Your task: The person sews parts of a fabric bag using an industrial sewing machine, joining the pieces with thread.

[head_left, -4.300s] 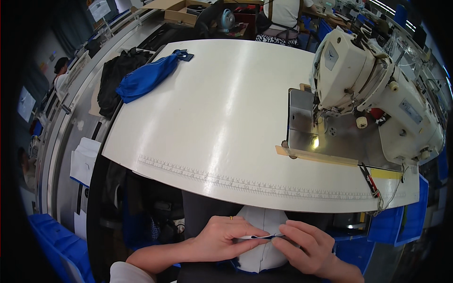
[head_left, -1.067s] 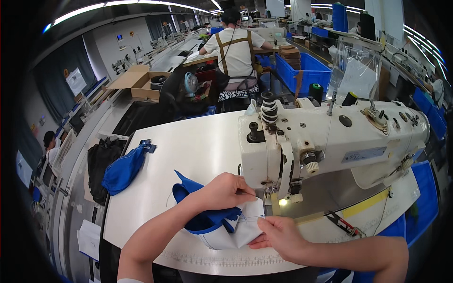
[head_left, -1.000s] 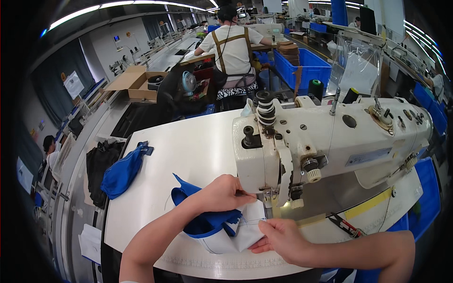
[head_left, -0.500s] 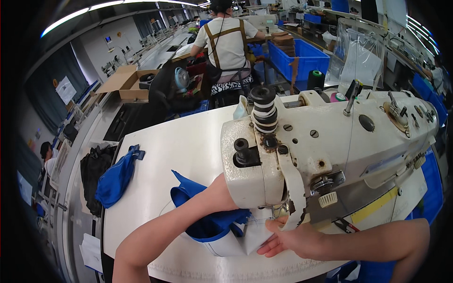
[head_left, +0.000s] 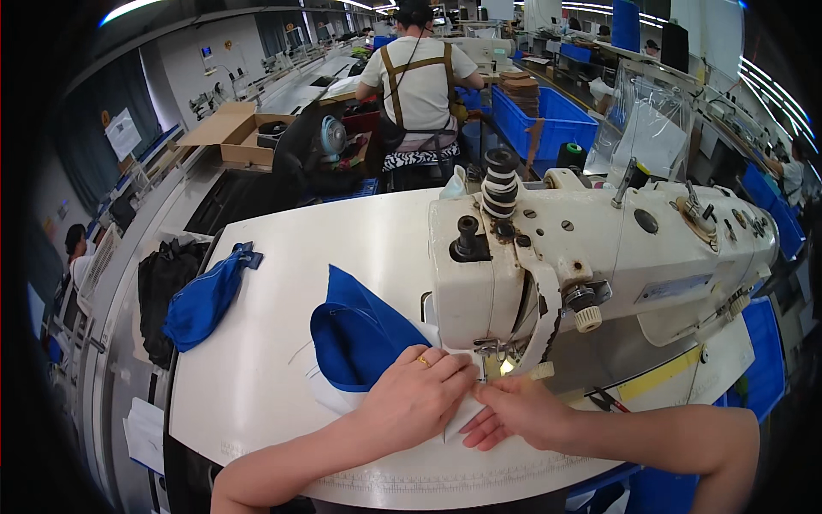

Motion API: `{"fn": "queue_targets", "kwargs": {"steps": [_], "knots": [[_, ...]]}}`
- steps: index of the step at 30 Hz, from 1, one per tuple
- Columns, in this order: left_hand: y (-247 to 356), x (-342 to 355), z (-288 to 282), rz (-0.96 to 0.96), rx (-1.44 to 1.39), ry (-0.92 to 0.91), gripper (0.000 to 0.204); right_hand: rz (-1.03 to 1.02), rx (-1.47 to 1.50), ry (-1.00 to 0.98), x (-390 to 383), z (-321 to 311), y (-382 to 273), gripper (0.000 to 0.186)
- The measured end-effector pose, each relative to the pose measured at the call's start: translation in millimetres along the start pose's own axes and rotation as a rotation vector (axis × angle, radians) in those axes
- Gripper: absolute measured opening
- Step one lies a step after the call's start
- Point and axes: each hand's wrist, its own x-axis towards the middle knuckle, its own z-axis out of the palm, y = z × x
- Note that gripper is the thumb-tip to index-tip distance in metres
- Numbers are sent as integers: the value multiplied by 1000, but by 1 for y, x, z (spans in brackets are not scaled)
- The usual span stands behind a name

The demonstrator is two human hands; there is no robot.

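A blue-and-white fabric piece [head_left: 364,338] lies curled on the sewing machine's table, its blue side forming an open loop and its white side beneath. My left hand [head_left: 419,390], with a ring on one finger, is closed on the white part just left of the presser foot [head_left: 482,367]. Thumb and forefinger of my right hand [head_left: 518,413] pinch the white fabric's edge close to the needle area, the other fingers loosely extended below. My fingers hide much of the fabric there. The white sewing machine [head_left: 505,265] stands over both hands, with a small light glowing near its needle.
Red-handled thread snips [head_left: 610,399] lie right of my right hand. A blue pouch-like fabric piece [head_left: 210,300] and black fabric [head_left: 163,295] are at the table's left edge. Ahead, a co-worker [head_left: 419,86] sits near a blue crate [head_left: 548,124].
My left hand has come out from behind the machine head, moving nearer and right to the fabric beside the needle. The blue loop has opened upward. The view has shifted slightly.
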Motion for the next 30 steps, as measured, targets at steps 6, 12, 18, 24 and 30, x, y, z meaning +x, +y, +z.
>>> {"fn": "queue_targets", "kwargs": {"steps": [6, 12, 18, 24, 30], "knots": [[-5, -8, 27, -68, -41, 147, 34, 63, -25, -54, -2, -5, -2, 41], [-5, -6, 22, -93, -72, 78, 35, 133, -370, -129, 1, -13, -10, 36], [-11, -6, 19, -45, -74, 78, 35, 227, -331, -144, 5, -11, -10, 29], [-12, -4, 19, -10, -61, 73, 39, 153, -348, -106, 4, -10, -5, 46], [-12, -6, 24, 3, -30, 91, 41, 151, -380, -105, 1, -7, -11, 43]]}}
